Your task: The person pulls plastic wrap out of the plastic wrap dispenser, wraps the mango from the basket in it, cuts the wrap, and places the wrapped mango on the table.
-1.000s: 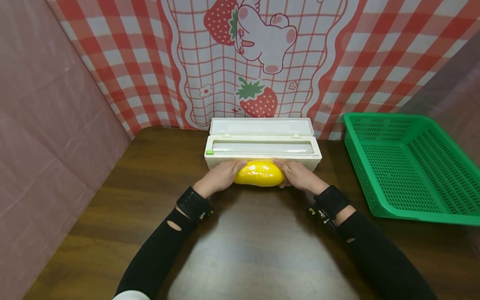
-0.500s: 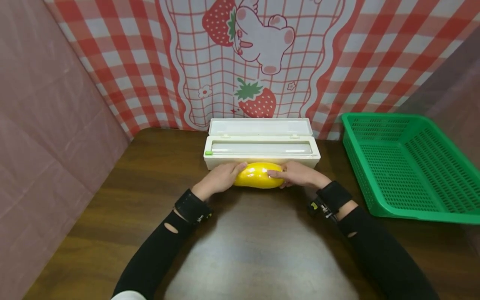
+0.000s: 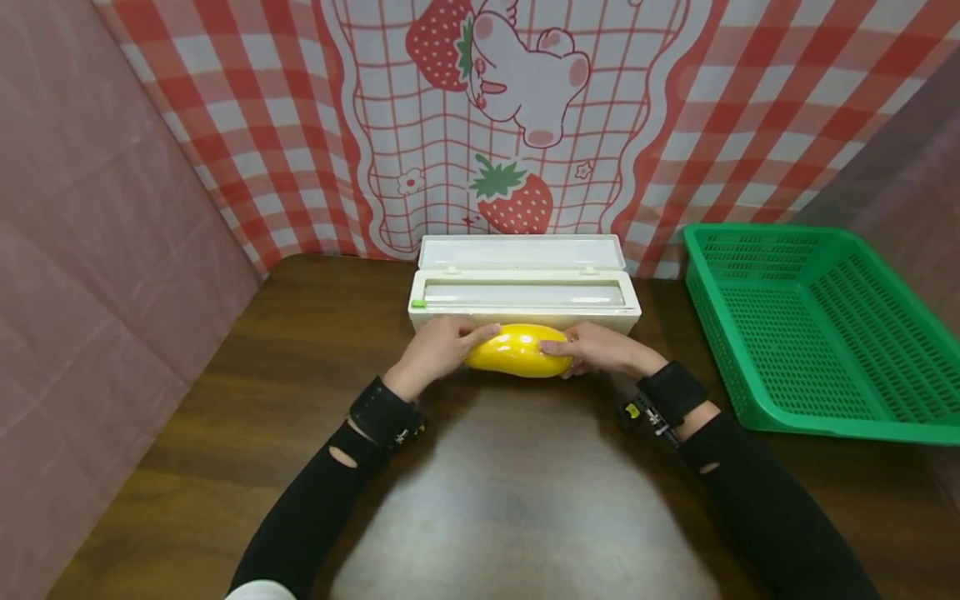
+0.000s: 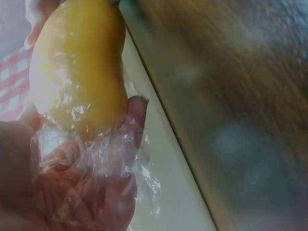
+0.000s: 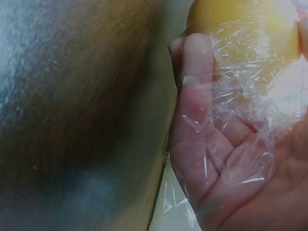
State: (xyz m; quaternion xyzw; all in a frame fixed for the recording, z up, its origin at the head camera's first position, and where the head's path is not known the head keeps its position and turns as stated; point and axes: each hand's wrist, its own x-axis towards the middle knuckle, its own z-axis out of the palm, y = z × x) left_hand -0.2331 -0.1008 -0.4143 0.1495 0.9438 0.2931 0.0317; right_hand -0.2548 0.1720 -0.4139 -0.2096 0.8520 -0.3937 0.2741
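A glossy yellow mango [image 3: 517, 351] in clear cling film is held in the air, lying sideways just in front of a white cling film dispenser [image 3: 435, 322]. At its left end, my left hand [image 3: 437, 350] grips it, thumb along the top. My right hand [image 3: 606, 348] holds the other end, with the thumb laid over the near side. Loose, crinkled film [image 4: 113, 154] trails from the mango across the left palm in the left wrist view. More film [image 5: 240, 159] spreads over the right palm and fingers in the right wrist view. Fingers beneath the mango are mostly hidden in the head view.
The dispenser's lid [image 3: 521, 252] is raised, showing a film roll [image 3: 517, 295] inside and a green slider [image 3: 418, 304] at its left. A green plastic basket [image 3: 757, 400] stands to the right on the wooden table [image 3: 247, 375]. A checked cloth [image 3: 300, 150] hangs behind.
My right thumb has come down from the mango's upper edge onto its near side. My left hand has shifted slightly, its thumb reaching further over the mango. The dispenser and basket stay put.
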